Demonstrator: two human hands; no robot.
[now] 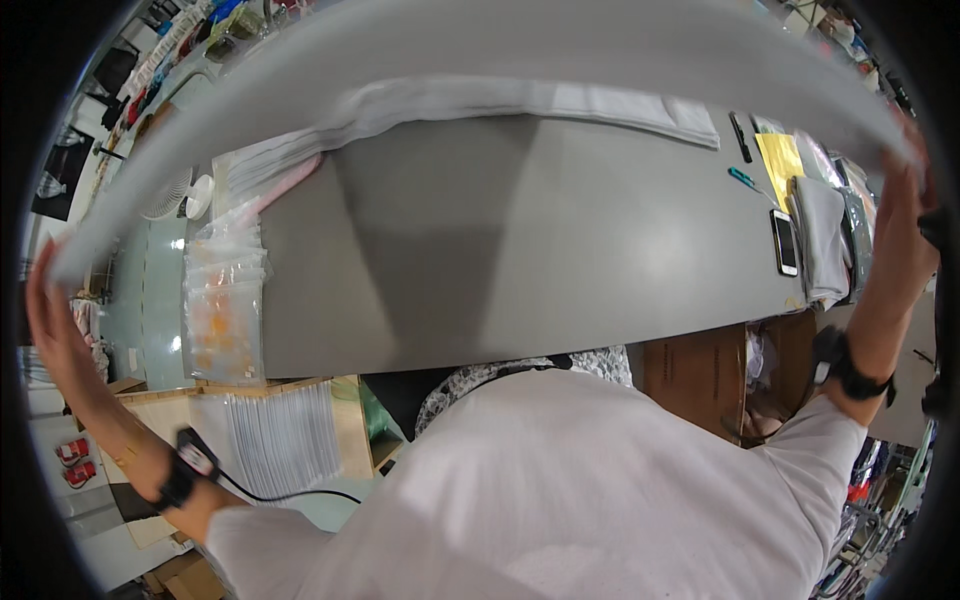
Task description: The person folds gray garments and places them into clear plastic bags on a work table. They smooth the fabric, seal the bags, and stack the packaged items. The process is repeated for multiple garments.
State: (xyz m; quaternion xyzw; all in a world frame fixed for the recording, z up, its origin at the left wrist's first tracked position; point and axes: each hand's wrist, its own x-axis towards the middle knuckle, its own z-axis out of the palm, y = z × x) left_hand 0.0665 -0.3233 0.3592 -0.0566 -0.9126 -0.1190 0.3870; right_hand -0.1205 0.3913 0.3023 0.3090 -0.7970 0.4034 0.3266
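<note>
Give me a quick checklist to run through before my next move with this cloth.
1. Left hand on one end of the cloth: ok, it holds the end at the picture's left.
2. Right hand on the other end: ok, the cloth spans between both raised hands.
3. Whole cloth free of folds or marks: cannot tell, it is blurred and runs past the top of the picture.
4. Loose things off the table: not ok, the phone, teal-handled tool and black pen lie toward its right end.
5. Plastic bags at hand: ok, they lie at the table's left end.
</note>
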